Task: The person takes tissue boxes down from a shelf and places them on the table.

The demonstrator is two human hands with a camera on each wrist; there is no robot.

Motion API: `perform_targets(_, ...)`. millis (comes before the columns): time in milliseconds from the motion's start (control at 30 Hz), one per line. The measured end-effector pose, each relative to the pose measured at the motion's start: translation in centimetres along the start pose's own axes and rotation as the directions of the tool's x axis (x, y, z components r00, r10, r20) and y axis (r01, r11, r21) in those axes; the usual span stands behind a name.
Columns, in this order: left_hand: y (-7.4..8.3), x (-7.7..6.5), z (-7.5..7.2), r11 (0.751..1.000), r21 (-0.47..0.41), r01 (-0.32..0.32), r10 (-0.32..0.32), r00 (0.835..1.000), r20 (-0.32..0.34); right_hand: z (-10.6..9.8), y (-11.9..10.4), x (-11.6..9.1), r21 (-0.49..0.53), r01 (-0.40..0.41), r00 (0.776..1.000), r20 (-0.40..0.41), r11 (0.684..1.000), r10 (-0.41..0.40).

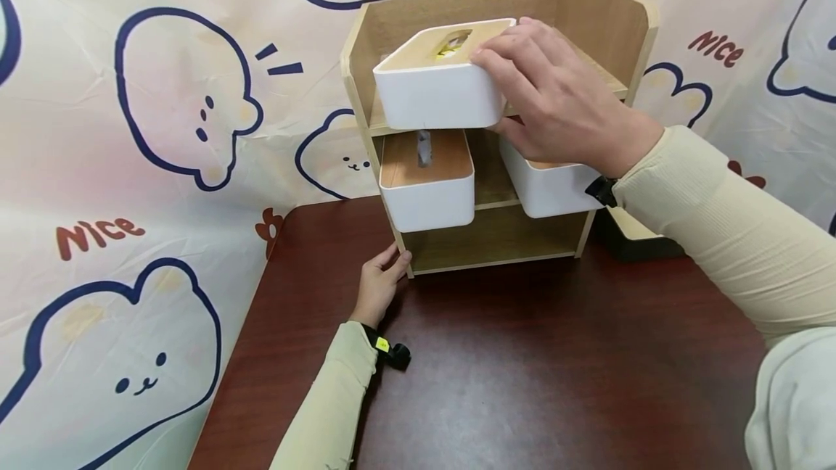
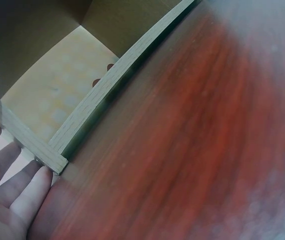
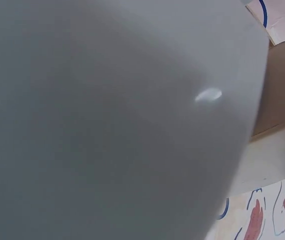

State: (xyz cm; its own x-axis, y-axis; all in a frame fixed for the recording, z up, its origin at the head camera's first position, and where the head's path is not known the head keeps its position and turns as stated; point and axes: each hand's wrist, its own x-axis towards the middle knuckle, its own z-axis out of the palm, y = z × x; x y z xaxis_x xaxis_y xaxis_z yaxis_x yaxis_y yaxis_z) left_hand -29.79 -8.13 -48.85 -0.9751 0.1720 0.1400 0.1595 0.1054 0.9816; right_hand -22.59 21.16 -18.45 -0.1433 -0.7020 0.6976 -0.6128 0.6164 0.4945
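Note:
My right hand [image 1: 564,96] grips the right end of a white tissue box [image 1: 434,99] with a wood-look lid, at the top level of a wooden shelf unit [image 1: 597,27]. Something yellow shows through the slot in its lid. Low at the unit's front left corner, my left hand [image 1: 379,285] holds the side panel. The left wrist view has the thumb on one face of that panel [image 2: 32,140] and the fingers on the other. In the right wrist view the box's white wall [image 3: 132,125] fills most of the picture; only a fingertip shows at the edge.
A second white tissue box [image 1: 427,198] juts from the middle level at left, a third [image 1: 555,191] at right, partly behind my right hand. A dark-edged tray-like thing [image 1: 636,241] lies right of the unit. The dark red table [image 1: 522,368] meets a printed curtain [image 1: 189,238].

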Motion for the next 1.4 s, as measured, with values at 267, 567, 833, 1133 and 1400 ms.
perform_targets(267, 0.0, -0.3, 0.0, 1.000, -0.025, 0.001, -0.001, 1.000, -0.012, 0.0, 0.0, -0.2, 0.055, -0.003, 1.000, 0.003, 0.998, 0.003)
perform_targets(567, -0.3, -0.6, 0.2, 0.997, -0.072, 0.010, -0.011, 1.000, -0.017, 0.1, -0.3, -0.5, 0.092, 0.001, 1.000, -0.003, 0.996, 0.000)
perform_targets(833, -0.2, -0.4, 0.4, 0.996, -0.094, 0.002, -0.004, 1.000, -0.023, -0.4, -0.6, -0.5, 0.092, 0.006, 1.000, 0.011, 0.996, -0.008)
perform_targets(1133, -0.1, -0.3, 0.5, 0.995, -0.104, -0.003, 0.001, 1.000, -0.019, -0.5, -0.8, -0.5, 0.147, -0.010, 1.000, 0.002, 0.989, 0.010)
perform_targets(1400, 0.0, -0.4, 0.4, 0.994, -0.105, -0.002, 0.001, 1.000, -0.012, -0.4, -1.2, -0.7, 0.142, 0.001, 1.000, -0.021, 0.990, 0.002)
